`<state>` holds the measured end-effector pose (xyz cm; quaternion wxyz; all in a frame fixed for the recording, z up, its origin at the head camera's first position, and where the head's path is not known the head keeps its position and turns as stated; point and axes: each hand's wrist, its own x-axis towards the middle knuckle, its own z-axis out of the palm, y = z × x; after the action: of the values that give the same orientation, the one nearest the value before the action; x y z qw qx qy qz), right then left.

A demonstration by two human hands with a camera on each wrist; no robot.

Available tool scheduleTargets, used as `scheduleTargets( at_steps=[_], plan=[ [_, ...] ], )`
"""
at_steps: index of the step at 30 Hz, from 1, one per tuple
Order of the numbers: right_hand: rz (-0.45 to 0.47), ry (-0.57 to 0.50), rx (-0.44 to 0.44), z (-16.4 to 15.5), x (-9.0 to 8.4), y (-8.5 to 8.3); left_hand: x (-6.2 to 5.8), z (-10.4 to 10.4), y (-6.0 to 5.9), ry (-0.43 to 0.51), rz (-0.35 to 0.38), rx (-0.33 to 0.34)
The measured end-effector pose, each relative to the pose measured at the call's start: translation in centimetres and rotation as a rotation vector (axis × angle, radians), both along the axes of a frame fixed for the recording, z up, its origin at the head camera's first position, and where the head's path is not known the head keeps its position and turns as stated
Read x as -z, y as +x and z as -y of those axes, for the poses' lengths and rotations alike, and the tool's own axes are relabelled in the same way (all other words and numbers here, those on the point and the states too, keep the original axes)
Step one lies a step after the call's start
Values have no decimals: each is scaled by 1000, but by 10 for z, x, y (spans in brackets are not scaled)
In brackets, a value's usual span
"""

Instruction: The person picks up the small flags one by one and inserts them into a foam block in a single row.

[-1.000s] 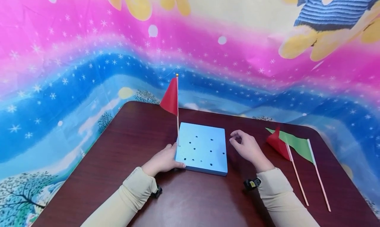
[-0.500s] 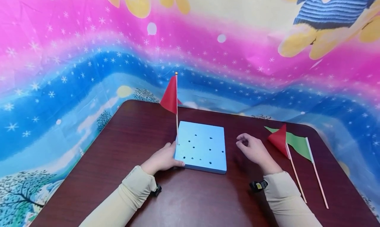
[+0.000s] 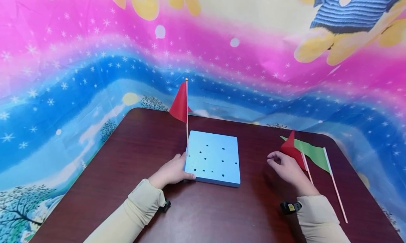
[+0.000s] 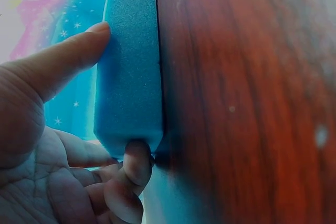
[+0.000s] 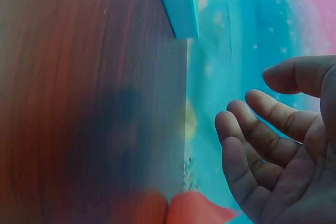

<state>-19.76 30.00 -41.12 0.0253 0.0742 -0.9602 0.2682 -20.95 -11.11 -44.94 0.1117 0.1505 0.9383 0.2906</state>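
Note:
A light blue foam block [image 3: 214,160] with several holes lies flat on the dark wooden table [image 3: 127,165]. A red flag [image 3: 180,103] on a thin stick stands upright in a hole near the block's left edge. My left hand [image 3: 172,171] grips the block's near left corner; in the left wrist view the thumb [image 4: 68,59] lies on the block [image 4: 128,72] and curled fingers [image 4: 134,169] wrap its corner. My right hand [image 3: 287,169] hovers loosely curled and holds nothing, just left of a red flag [image 3: 291,149] and a green flag [image 3: 312,154] lying on the table.
A colourful starry cloth [image 3: 79,66] drapes behind and around the table. The lying flags' sticks [image 3: 336,190] run toward the table's near right edge. A wrist device [image 3: 290,207] sits on my right sleeve.
My right hand has moved right, away from the blue block and up to the red flag lying on the table. The left hand has kept its hold on the block.

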Motion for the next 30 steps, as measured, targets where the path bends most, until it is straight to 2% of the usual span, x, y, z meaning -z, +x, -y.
scheduleTargets(
  at_steps=[11,16,20,27,30],
  plan=[
    [9,13,50,-25,-2,11,-1,0,0,-1,-7,4],
    [29,43,76,-40,4,15,2,4,4,-5,5,-21],
    [60,79,96,-55,7,20,3,8,6,-10,16,-17],
    [54,104,94,-74,9,10,1,22,8,-8,17,-69],
    [63,148,116,-82,11,7,0,25,8,-7,19,-69]
  ],
)
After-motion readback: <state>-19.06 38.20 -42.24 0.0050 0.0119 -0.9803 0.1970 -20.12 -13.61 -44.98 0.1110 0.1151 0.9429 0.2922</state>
